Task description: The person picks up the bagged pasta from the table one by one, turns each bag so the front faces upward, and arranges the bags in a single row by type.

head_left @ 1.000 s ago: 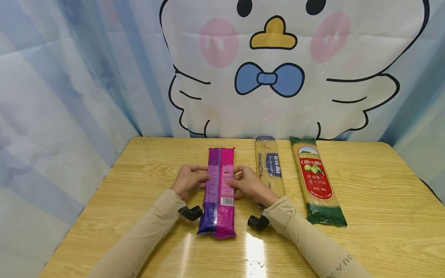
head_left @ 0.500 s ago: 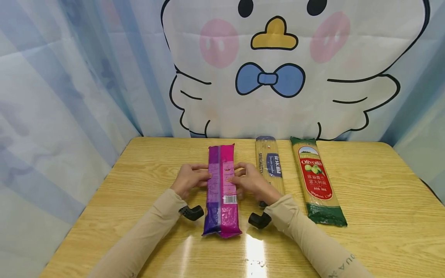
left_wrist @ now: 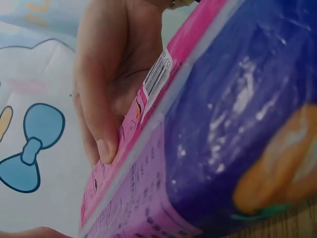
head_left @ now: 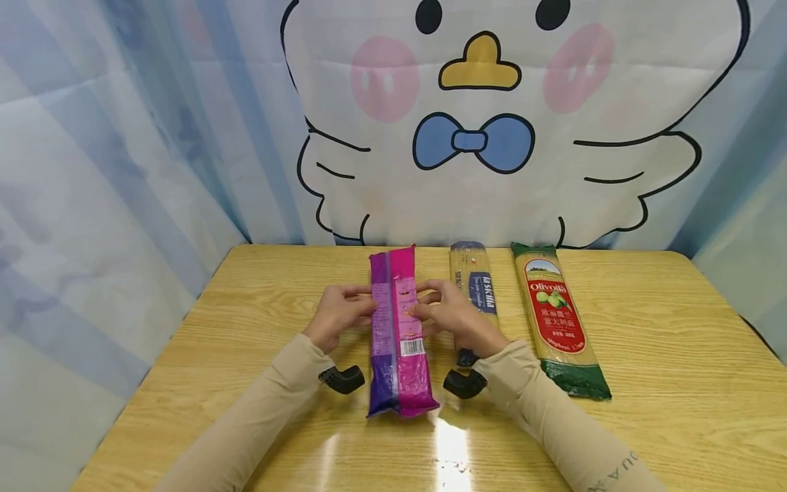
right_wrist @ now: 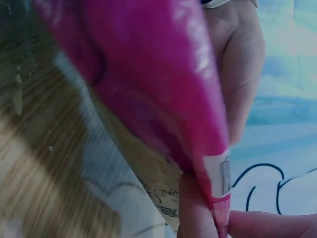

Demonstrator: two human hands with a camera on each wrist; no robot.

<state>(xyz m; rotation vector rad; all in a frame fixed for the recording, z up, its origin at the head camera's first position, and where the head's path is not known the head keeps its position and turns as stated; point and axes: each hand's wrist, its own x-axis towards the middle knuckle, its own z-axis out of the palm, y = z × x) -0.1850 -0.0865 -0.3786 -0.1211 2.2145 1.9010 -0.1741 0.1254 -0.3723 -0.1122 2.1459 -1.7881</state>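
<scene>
A long pink and purple packet, with a barcode on its face, is held between both hands over the table. My left hand pinches its left edge, thumb on top. At the right edge my right hand grips it the same way; in the left wrist view that right hand shows its thumb pressed on the pink side. The right wrist view has the packet steeply tilted. To its right lies a pack of spaghetti with a blue label, partly hidden by my right hand.
Further right, a spaghetti pack with a red label and green ends lies on the wooden table. A cartoon-printed curtain hangs along the table's back edge. Black wrist-worn pieces stick out near the packet.
Both hands have kept their hold on the pink and purple packet. Its far end has shifted away from me, and its near end has swung to the right. The other packs lie still.
</scene>
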